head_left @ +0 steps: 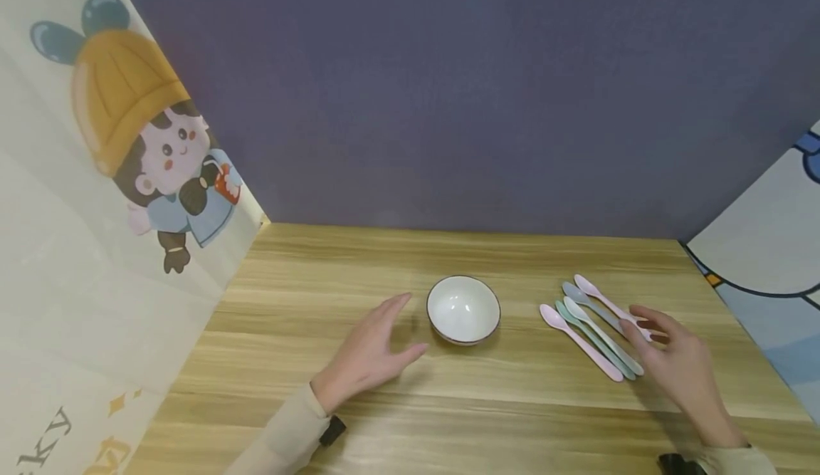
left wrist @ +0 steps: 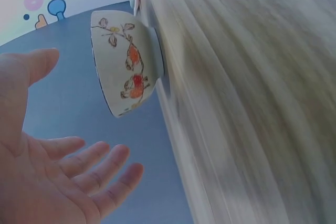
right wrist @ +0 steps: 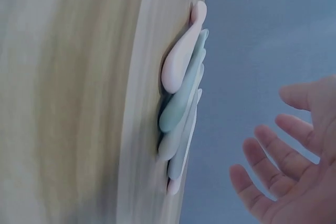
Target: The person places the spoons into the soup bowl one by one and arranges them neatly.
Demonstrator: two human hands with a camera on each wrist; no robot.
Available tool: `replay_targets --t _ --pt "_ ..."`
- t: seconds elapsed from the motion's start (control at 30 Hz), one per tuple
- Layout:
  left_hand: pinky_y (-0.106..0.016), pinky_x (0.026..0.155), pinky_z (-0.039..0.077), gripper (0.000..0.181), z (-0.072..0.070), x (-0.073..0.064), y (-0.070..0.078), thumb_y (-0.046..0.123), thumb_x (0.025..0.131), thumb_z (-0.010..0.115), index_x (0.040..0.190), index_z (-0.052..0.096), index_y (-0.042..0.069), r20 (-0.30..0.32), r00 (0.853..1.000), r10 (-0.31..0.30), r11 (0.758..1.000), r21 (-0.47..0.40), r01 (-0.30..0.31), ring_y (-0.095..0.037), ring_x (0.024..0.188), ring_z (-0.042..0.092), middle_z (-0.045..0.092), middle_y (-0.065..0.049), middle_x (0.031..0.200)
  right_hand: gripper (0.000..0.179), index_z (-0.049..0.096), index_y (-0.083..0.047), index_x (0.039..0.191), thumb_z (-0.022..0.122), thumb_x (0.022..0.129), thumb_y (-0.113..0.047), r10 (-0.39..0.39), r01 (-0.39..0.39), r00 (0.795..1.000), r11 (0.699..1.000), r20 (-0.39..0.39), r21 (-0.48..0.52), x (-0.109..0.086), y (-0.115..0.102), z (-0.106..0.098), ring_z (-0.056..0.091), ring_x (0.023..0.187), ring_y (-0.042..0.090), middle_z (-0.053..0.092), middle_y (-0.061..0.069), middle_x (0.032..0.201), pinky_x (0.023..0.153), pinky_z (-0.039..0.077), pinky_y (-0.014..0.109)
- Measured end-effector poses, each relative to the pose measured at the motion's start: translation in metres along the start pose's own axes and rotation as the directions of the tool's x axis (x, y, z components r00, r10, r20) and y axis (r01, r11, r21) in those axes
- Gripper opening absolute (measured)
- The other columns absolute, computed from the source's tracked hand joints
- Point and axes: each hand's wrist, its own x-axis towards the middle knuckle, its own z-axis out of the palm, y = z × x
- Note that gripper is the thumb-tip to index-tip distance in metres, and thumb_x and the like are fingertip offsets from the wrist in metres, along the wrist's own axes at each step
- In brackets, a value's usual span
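Observation:
A white bowl (head_left: 463, 310) with a dark rim stands upright on the wooden table. Its outer side, seen in the left wrist view, carries a painted branch with orange-red birds on the bowl (left wrist: 126, 64). My left hand (head_left: 371, 350) is just left of it, thumb and fingers spread apart, holding nothing. On the right lie several small spoons, among them a pink spoon (head_left: 583, 343), a white spoon (head_left: 605, 337) and a grey-blue spoon (head_left: 592, 305), side by side at a slant. My right hand (head_left: 679, 361) hovers over their handle ends, fingers loosely bent and nothing between them.
The wooden table (head_left: 487, 418) meets a dark blue-grey panel (head_left: 474, 105) at the back. A pale wall with a cartoon figure (head_left: 166, 140) rises at the left, and a printed wall (head_left: 762, 247) at the right.

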Motion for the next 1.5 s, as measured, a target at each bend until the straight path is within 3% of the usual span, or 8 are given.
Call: replay_targets --t 0.2,0.53,0.77,0.87,0.93,1.03,1.33,1.5 --pt "-0.059 0.126 0.037 0.093 0.005 0.007 0.001 0.057 0.095 0.074 0.167 0.036 0.013 0.007 1.0 -0.001 1.0 -0.005 0.001 -0.034 0.156 0.042 0.041 -0.012 0.17 0.037 0.075 0.003 0.124 0.078 0.098 -0.023 0.017 -0.017 1.0 1.0 0.023 -0.024 0.006 0.004 0.001 0.042 0.088 -0.037 0.076 0.031 0.115 0.068 0.042 -0.004" --pt "-0.059 0.124 0.04 0.096 0.013 0.019 0.001 0.064 0.095 0.071 0.166 0.037 0.01 0.016 1.0 -0.004 1.0 -0.01 0.004 -0.036 0.154 0.045 0.043 -0.015 0.169 0.044 0.072 0.005 0.129 0.072 0.102 -0.029 0.126 -0.123 0.984 0.992 0.127 -0.03 0.012 0.013 0.006 0.044 0.079 -0.029 0.073 0.036 0.119 0.063 0.045 0.0" --pt "-0.059 0.121 0.045 0.09 0.02 0.026 0.004 0.059 0.094 0.075 0.163 0.042 0.012 0.006 0.999 0.043 0.999 -0.015 -0.043 -0.034 0.151 0.05 0.049 -0.011 0.165 0.042 0.072 0.006 0.129 0.07 0.104 -0.028 0.128 -0.122 0.981 0.991 0.149 -0.05 0.019 0.023 0.007 0.044 0.08 -0.028 0.072 0.037 0.12 0.063 0.045 0.001" --pt "-0.058 0.12 0.046 0.089 0.021 0.029 0.006 0.056 0.094 0.077 0.163 0.042 0.014 0.005 0.998 0.059 0.998 -0.02 -0.059 -0.032 0.15 0.051 0.051 -0.008 0.164 0.043 0.071 0.006 0.129 0.069 0.104 -0.029 0.142 -0.132 0.977 0.989 0.162 -0.071 0.022 0.027 0.007 0.063 0.08 -0.011 0.072 0.038 0.12 0.062 0.046 0.004" --pt "-0.058 0.119 0.046 0.088 0.022 0.03 0.006 0.055 0.093 0.078 0.163 0.043 0.014 0.003 0.998 0.06 0.998 -0.022 -0.06 -0.031 0.149 0.052 0.052 -0.008 0.163 0.044 0.07 0.006 0.13 0.069 0.104 -0.029 0.15 -0.135 0.973 0.987 0.176 -0.091 0.024 0.03 0.007 0.077 0.084 0.015 0.07 0.039 0.122 0.06 0.047 0.007" --pt "-0.056 0.119 0.047 0.087 0.024 0.032 0.007 0.054 0.093 0.078 0.163 0.043 0.016 0.001 0.998 0.06 0.998 -0.022 -0.06 -0.03 0.149 0.052 0.052 -0.006 0.162 0.044 0.069 0.007 0.131 0.069 0.104 -0.028 0.147 -0.126 0.971 0.985 0.187 -0.121 0.028 0.036 0.006 0.075 0.097 0.054 0.069 0.041 0.122 0.059 0.047 0.012" --pt "-0.058 0.116 0.049 0.084 0.025 0.036 0.008 0.049 0.093 0.079 0.162 0.044 0.016 0.007 0.997 0.074 0.996 -0.045 -0.073 -0.03 0.147 0.054 0.054 -0.006 0.16 0.048 0.068 0.008 0.131 0.068 0.105 -0.033 0.153 -0.11 0.961 0.975 0.23 -0.191 0.036 0.049 0.005 0.07 0.108 0.055 0.07 0.037 0.125 0.066 0.047 0.023" --pt "-0.06 0.116 0.048 0.085 0.025 0.037 0.01 0.05 0.093 0.079 0.162 0.045 0.014 0.027 0.998 0.058 0.997 -0.047 -0.056 -0.032 0.147 0.054 0.053 -0.008 0.161 0.05 0.068 0.009 0.13 0.068 0.105 -0.034 0.165 -0.112 0.956 0.97 0.242 -0.216 0.04 0.053 0.007 0.07 0.107 0.053 0.07 0.036 0.124 0.071 0.053 0.038"
